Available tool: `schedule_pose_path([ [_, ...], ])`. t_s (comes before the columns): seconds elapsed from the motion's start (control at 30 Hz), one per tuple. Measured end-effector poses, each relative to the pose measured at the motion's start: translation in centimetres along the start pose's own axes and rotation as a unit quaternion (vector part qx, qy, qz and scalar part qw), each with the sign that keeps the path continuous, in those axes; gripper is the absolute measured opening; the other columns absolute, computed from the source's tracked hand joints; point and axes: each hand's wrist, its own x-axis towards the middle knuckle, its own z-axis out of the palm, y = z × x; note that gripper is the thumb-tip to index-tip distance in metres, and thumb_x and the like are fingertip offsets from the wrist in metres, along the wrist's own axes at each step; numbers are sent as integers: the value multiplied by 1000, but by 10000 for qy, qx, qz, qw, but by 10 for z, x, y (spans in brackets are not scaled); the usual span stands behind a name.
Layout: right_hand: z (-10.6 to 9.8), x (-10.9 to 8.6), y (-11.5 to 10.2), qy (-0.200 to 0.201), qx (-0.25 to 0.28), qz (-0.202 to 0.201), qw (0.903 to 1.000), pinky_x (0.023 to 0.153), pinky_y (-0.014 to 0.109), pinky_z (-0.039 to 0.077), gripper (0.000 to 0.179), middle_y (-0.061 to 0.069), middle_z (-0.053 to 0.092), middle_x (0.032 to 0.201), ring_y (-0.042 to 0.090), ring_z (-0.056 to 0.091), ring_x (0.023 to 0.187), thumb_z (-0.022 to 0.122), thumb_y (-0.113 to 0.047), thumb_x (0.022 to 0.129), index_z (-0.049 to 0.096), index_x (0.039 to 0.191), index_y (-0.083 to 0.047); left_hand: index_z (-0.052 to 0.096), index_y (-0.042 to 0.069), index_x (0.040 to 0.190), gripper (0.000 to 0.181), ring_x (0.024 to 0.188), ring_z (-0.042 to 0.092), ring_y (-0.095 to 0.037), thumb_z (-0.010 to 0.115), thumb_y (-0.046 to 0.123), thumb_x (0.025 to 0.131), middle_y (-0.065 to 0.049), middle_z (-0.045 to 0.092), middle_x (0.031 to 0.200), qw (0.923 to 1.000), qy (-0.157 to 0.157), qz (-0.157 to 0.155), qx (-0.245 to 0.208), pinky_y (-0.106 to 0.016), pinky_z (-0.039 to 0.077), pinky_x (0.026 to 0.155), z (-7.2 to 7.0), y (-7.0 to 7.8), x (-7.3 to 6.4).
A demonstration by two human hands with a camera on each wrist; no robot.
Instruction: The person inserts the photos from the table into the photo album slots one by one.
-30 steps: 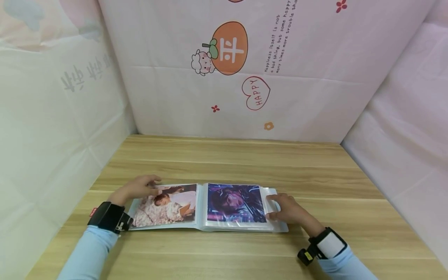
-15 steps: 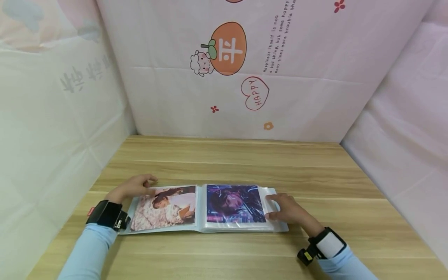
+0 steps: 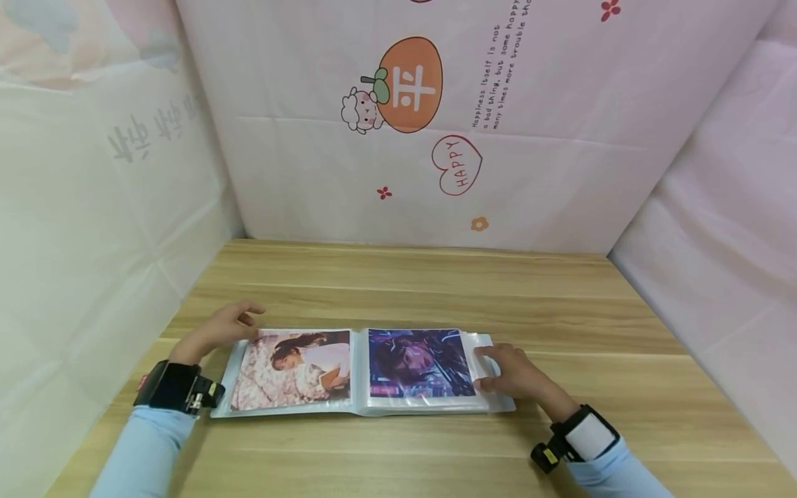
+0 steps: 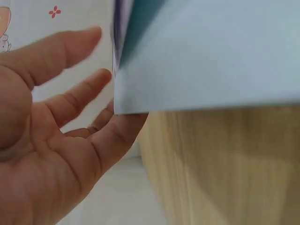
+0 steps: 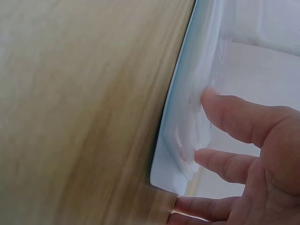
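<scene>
A photo album (image 3: pixel 359 377) with a pale blue cover lies spread on the wooden table. Its left side shows a pink blossom photo (image 3: pixel 261 377), its right side a purple neon-toned picture (image 3: pixel 417 363). At the album's upper left corner is my left hand (image 3: pixel 218 330), fingers loosely bent and spread. The left wrist view has the pale cover (image 4: pixel 201 61) beside that hand, one fingertip partly behind its corner. My right hand (image 3: pixel 515 372) rests thumb and forefinger on the right edge of the clear page sleeves (image 5: pixel 194 112), its fingers mostly straight.
The wooden table (image 3: pixel 398 283) reaches back to a printed white cloth (image 3: pixel 299 173). More cloth hangs at the left (image 3: pixel 124 228) and right (image 3: pixel 722 207) sides. Black camera straps sit on both wrists.
My left hand has slid left and away from the blossom photo, uncovering more of it. The album's left side has shifted slightly outward and lies flatter. My right hand has stayed in place.
</scene>
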Motion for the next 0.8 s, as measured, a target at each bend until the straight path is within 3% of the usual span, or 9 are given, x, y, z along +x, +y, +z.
schedule_pose_path([
  [0.17,-1,0,0,-6,3,-61,10000,95,61,25,59,32,47,123,49,39,116,74,-21,79,52,127,5,42,-14,124,52,84,49,-29,66,1,80,-20,50,95,9983,3,-428,-404,-36,47,63,-2,-9,-12],
  [0.3,-1,-1,1,17,43,-102,9999,95,61,25,58,32,47,124,49,39,116,74,-21,80,52,127,5,36,-15,130,58,82,54,-25,64,2,83,-20,53,99,9947,-144,-549,-859,-36,49,66,-4,-12,-25],
  [0.4,-1,0,2,15,-7,-178,9998,95,62,25,59,32,47,123,50,39,115,73,-21,80,52,127,6,31,-16,133,63,84,58,-26,64,4,84,-20,57,103,9893,-293,-678,-1254,-37,50,69,-3,-12,-35],
  [0.57,-2,1,3,-4,-95,-221,9997,94,61,26,60,33,49,121,50,39,114,74,-22,79,52,125,9,18,-17,137,75,82,63,-28,66,5,83,-16,64,98,9735,-615,-995,-1967,-40,52,69,0,-12,-50],
  [0.63,-2,1,3,-14,-98,-181,9998,94,60,27,60,32,49,120,50,40,113,74,-22,79,52,124,10,14,-17,137,79,78,63,-28,67,4,82,-15,64,92,9700,-788,-1017,-2064,-39,53,66,1,-12,-55],
  [0.8,-3,1,1,-52,-98,-145,9998,92,60,29,60,30,52,117,49,42,111,75,-22,78,52,122,11,14,-18,136,78,67,60,-24,67,4,82,-11,63,76,9735,-952,-870,-1889,-34,51,58,2,-9,-65],
])
